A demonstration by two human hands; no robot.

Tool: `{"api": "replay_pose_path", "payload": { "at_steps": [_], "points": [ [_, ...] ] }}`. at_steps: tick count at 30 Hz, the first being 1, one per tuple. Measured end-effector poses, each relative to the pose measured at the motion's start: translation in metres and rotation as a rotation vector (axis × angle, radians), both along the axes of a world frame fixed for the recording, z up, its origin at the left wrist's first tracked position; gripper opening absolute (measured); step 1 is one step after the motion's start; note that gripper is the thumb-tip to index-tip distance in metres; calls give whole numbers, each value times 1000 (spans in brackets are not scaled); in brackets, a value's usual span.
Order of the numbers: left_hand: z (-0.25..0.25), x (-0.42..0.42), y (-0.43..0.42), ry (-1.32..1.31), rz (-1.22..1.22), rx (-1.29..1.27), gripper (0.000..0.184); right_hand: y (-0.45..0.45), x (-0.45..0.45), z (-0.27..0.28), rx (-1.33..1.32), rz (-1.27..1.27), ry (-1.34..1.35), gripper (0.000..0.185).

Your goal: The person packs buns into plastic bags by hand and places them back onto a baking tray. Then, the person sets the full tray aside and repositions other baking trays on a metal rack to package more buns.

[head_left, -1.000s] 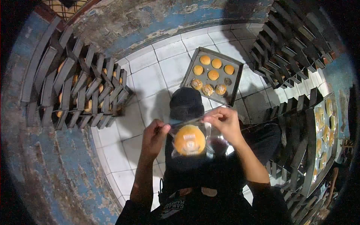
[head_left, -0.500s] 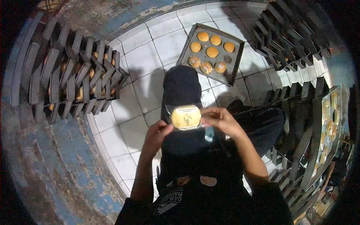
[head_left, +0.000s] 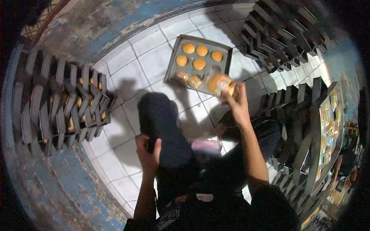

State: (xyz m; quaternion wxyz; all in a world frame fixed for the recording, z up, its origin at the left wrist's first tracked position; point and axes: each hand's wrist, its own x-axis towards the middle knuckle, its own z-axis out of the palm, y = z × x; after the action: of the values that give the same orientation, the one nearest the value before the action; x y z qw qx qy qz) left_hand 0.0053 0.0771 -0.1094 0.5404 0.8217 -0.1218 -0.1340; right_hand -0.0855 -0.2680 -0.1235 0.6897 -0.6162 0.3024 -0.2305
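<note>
My right hand (head_left: 237, 102) grips a bun in clear printed plastic wrap (head_left: 220, 83), blurred by motion, over the near right corner of a dark metal baking tray (head_left: 175, 52) on the floor. Several bare golden buns (head_left: 199, 64) lie in the tray. Two wrapped buns (head_left: 195, 81) show along its near side; the held bun covers part of that row. My left hand (head_left: 148, 152) is beside my knee, thumb and fingers apart, holding nothing. A blurred pinkish packet or stack (head_left: 207, 146) rests between my legs.
Stacked dark trays with buns (head_left: 73, 104) stand at the left. More stacked trays (head_left: 285, 36) rise at the back right. Close on my right, another stack (head_left: 296, 115) has a top tray of wrapped buns (head_left: 327, 134). A peeling blue wall (head_left: 50, 181) borders the white tiles.
My right hand has carried the wrapped bun from above my lap forward to the tray. My left hand has let go of it and dropped back beside the knee. The view has shifted.
</note>
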Motion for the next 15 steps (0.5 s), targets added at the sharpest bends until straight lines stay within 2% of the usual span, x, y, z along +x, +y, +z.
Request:
{"api": "replay_pose_path", "payload": {
  "at_steps": [2,3,4,6,7,8,10,11,13,15],
  "points": [
    [-7,4,2,61,40,-89,33,-45,24,-51,-139,-176,-19,35],
    [-9,6,5,-45,-3,13,34,-68,33,-76,-289,-229,90,38],
    [-10,6,6,-152,-43,114,35,-92,37,-114,-91,-175,123,51],
    [-11,4,5,-124,-30,136,36,-136,38,-203,-328,-67,472,64],
    [-11,5,3,-100,-13,164,37,-139,35,-201,-334,-71,465,64],
    [-9,6,2,-104,-13,163,37,-134,27,-200,-13,-59,615,66],
    [-5,5,4,-41,0,146,38,-117,9,-196,318,-46,757,69],
    [-7,5,5,-42,-2,143,38,-112,2,-193,-286,291,1084,68],
    [-16,5,8,-135,0,91,38,-99,-12,-171,-927,628,1340,66],
    [-17,5,11,-98,5,55,37,-71,-31,-104,-1033,527,1089,51]
  ]
}}
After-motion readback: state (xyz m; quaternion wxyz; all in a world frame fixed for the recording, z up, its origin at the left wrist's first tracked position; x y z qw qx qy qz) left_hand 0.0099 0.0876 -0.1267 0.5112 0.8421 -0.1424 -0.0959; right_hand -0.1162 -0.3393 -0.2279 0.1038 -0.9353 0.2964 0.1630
